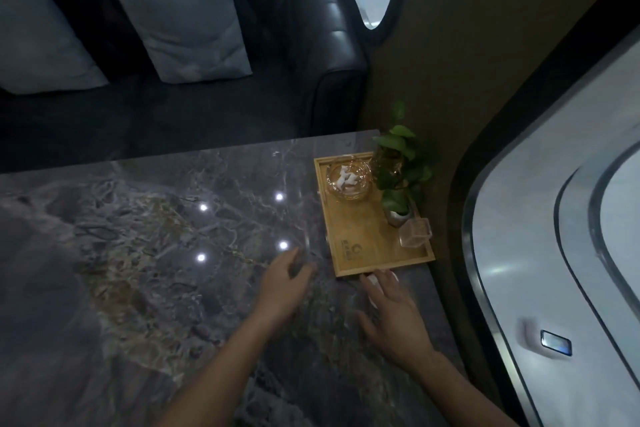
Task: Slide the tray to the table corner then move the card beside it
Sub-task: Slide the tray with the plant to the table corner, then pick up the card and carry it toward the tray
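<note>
A wooden tray [349,229] lies at the far right corner of the dark marble table [156,253], close to the right edge. On it stand a glass ashtray [349,181], a small potted plant [398,180] and a clear square glass [415,231]. My left hand [284,282] hovers over the table just left of the tray's near corner, fingers loosely spread, holding nothing. My right hand [391,312] rests flat on the table, its fingertips at the tray's near edge. Something small and pale shows at those fingertips; I cannot tell whether it is the card.
A dark leather sofa [242,45] with two grey cushions [183,21] stands beyond the table. A brown wall [450,62] and a curved white panel [554,218] run close along the table's right side. Ceiling lights reflect on the tabletop.
</note>
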`<state>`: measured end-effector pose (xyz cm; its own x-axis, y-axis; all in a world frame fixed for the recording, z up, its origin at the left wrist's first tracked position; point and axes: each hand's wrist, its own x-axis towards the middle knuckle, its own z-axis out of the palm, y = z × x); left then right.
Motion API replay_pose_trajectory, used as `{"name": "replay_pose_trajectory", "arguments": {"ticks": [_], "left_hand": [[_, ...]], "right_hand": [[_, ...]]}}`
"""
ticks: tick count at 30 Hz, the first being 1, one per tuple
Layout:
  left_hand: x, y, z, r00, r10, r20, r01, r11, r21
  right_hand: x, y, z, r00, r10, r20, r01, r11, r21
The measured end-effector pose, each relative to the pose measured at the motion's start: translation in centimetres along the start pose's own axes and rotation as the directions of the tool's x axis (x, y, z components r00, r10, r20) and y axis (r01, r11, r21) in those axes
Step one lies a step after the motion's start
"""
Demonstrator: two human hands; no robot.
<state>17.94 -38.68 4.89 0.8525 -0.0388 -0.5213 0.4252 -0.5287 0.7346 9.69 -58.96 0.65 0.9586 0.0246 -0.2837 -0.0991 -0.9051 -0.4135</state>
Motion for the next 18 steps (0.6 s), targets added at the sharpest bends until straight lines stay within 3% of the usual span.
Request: {"name": "replay_pose_trajectory", "arguments": {"ticks": [6, 18], "left_hand": [[-4.7, -4.5, -1.8, 0.983, 0.183, 0.002, -0.171, 0.913, 0.37], [-13.0, -13.9, -5.1, 0.979, 0.199, -0.048, -0.146, 0.845, 0.515]], "right_hand": [[-2.9, -3.6, 0.3, 0.994, -0.096, 0.059, 0.1, 0.994, -0.052], [-7.8, -9.6, 3.5, 0.96, -0.224, 0.169, 0.235, 0.971, -0.046]]}}
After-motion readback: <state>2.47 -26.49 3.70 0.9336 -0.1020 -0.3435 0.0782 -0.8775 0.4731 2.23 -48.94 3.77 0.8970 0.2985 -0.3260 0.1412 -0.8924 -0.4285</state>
